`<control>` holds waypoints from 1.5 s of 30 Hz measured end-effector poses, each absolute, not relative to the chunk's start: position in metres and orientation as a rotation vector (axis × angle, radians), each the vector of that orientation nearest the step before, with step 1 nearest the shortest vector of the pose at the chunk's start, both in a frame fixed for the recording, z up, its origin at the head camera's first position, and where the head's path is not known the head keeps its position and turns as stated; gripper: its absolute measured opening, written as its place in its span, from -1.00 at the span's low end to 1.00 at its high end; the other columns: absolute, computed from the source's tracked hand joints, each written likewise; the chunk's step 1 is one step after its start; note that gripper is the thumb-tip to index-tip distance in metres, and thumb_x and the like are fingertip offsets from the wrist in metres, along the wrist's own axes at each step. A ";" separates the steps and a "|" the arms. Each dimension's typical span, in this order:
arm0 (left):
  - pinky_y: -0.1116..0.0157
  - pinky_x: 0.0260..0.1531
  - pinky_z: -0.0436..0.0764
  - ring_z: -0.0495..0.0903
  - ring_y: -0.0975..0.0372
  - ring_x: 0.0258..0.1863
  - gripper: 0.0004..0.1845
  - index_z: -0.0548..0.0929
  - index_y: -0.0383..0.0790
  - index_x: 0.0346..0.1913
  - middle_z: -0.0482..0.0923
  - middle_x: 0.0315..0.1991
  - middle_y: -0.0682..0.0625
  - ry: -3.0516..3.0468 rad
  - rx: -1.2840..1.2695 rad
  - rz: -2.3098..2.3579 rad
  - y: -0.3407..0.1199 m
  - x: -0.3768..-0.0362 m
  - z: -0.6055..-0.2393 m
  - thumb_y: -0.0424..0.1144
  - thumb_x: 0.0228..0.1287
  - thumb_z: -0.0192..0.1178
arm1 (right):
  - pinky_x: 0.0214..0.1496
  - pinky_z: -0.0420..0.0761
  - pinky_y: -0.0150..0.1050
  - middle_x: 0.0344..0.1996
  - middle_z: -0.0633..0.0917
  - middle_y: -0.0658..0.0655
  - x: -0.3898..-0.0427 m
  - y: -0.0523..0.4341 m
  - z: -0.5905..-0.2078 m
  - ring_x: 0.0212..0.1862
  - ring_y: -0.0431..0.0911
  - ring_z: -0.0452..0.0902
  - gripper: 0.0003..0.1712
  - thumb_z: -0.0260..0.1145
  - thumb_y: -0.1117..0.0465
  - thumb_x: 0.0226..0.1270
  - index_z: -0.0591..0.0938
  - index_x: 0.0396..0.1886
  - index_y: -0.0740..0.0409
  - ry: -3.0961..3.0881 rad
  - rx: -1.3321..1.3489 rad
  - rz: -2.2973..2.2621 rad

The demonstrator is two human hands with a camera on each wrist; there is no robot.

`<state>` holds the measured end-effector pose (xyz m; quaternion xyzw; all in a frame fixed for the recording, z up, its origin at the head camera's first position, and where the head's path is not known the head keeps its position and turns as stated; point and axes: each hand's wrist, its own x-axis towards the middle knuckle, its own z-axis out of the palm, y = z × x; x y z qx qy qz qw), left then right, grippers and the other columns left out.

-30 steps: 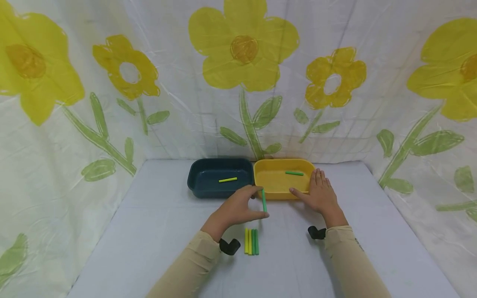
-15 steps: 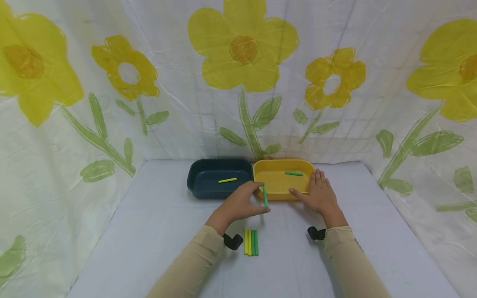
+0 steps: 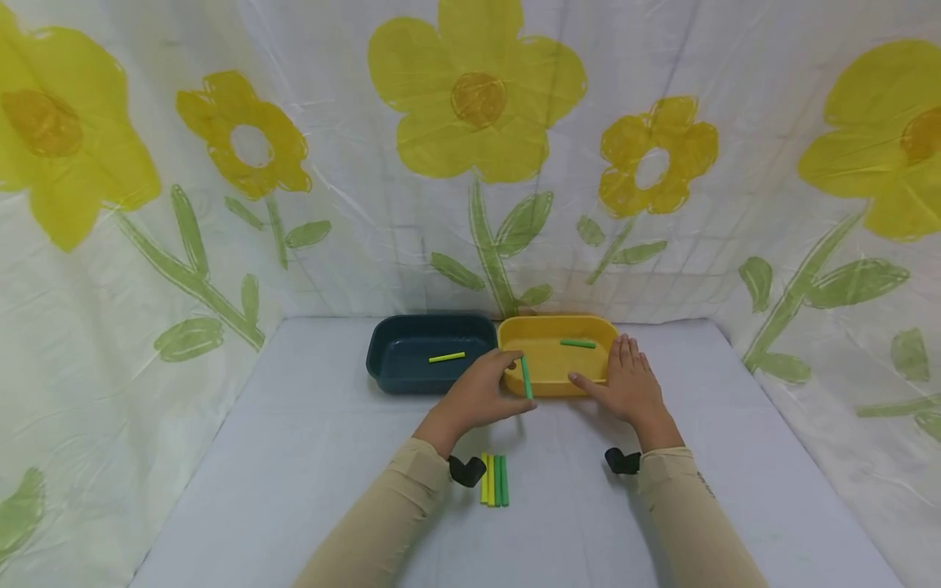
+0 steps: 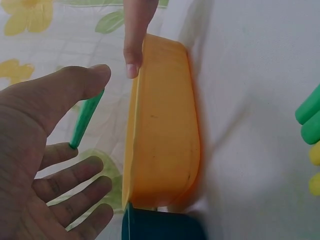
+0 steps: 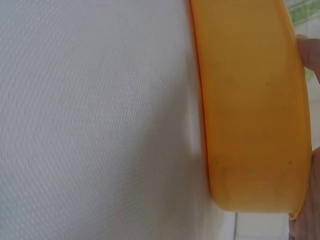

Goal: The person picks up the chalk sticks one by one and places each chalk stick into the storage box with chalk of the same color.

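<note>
My left hand (image 3: 476,394) pinches a thin round-ended green stick (image 3: 526,378) by its two ends, thumb against index finger, above the front left part of the yellow tray (image 3: 547,389). In the left wrist view the other fingers of that hand are spread, away from the green stick (image 4: 86,120). My right hand (image 3: 634,390) rests at the tray's right end, fingers straight along the side and thumb over the front rim. Inside the yellow tray lies another green stick (image 3: 577,344).
A dark blue tray (image 3: 422,384) adjoins the yellow one on its left, with a yellow stick (image 3: 447,357) in it. Nearer me, yellow sticks (image 3: 488,480) and green sticks (image 3: 501,480) lie side by side on the white cloth. A flowered curtain (image 3: 353,245) hangs behind.
My left hand has moved slightly forward and to the right with the green stick, over the yellow tray's front edge. My right hand stays in place on the tray.
</note>
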<state>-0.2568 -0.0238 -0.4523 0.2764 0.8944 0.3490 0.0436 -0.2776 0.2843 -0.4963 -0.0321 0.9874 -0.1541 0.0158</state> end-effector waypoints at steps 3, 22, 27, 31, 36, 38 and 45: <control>0.03 0.31 0.63 0.57 0.02 0.35 -0.10 0.42 -0.14 0.57 0.55 0.38 -0.13 2.751 0.846 1.046 -0.020 -0.261 -0.453 0.15 0.27 0.51 | 0.73 -0.29 0.31 0.68 -0.30 0.52 -0.278 0.285 -0.496 0.71 0.41 -0.41 0.55 -0.07 -0.72 0.35 -0.29 0.65 0.54 3.072 -0.101 -0.478; -0.07 0.31 0.60 0.62 0.02 0.27 -0.11 0.40 -0.15 0.59 0.57 0.37 -0.20 2.827 0.781 1.035 -0.010 -0.276 -0.458 0.11 0.30 0.47 | 0.73 -0.28 0.30 0.68 -0.28 0.51 -0.278 0.285 -0.498 0.72 0.40 -0.40 0.54 -0.04 -0.71 0.35 -0.28 0.66 0.53 3.086 -0.104 -0.503; -0.11 0.28 0.58 0.63 0.04 0.19 -0.10 0.42 -0.22 0.57 0.58 0.33 -0.20 2.866 0.750 1.040 -0.006 -0.278 -0.459 0.13 0.28 0.46 | 0.73 -0.28 0.30 0.69 -0.28 0.50 -0.279 0.286 -0.498 0.72 0.39 -0.40 0.55 -0.04 -0.72 0.35 -0.28 0.66 0.51 3.085 -0.097 -0.503; -0.09 0.24 0.62 0.64 0.01 0.17 -0.13 0.46 -0.24 0.53 0.58 0.33 -0.20 2.898 0.738 1.045 -0.003 -0.278 -0.459 0.13 0.27 0.46 | 0.73 -0.29 0.29 0.69 -0.29 0.49 -0.279 0.286 -0.499 0.72 0.39 -0.41 0.55 -0.05 -0.72 0.34 -0.28 0.67 0.51 3.080 -0.089 -0.507; -0.08 0.27 0.61 0.62 -0.03 0.24 -0.14 0.48 -0.25 0.51 0.58 0.34 -0.20 2.922 0.734 1.020 0.000 -0.280 -0.460 0.14 0.28 0.46 | 0.73 -0.28 0.29 0.69 -0.29 0.49 -0.279 0.287 -0.500 0.72 0.39 -0.41 0.55 -0.06 -0.73 0.34 -0.29 0.67 0.50 3.078 -0.083 -0.501; -0.10 0.29 0.60 0.61 -0.05 0.25 -0.14 0.49 -0.26 0.51 0.58 0.34 -0.20 2.933 0.735 1.008 0.001 -0.281 -0.462 0.15 0.28 0.45 | 0.73 -0.29 0.29 0.69 -0.30 0.49 -0.279 0.287 -0.500 0.72 0.38 -0.41 0.55 -0.05 -0.72 0.34 -0.29 0.67 0.50 3.078 -0.085 -0.504; -0.15 0.30 0.58 0.60 -0.10 0.25 -0.12 0.48 -0.27 0.51 0.58 0.32 -0.19 2.978 0.670 0.955 0.006 -0.282 -0.464 0.18 0.28 0.45 | 0.73 -0.30 0.29 0.69 -0.31 0.48 -0.278 0.287 -0.499 0.72 0.38 -0.42 0.54 -0.04 -0.71 0.35 -0.29 0.67 0.50 3.081 -0.091 -0.519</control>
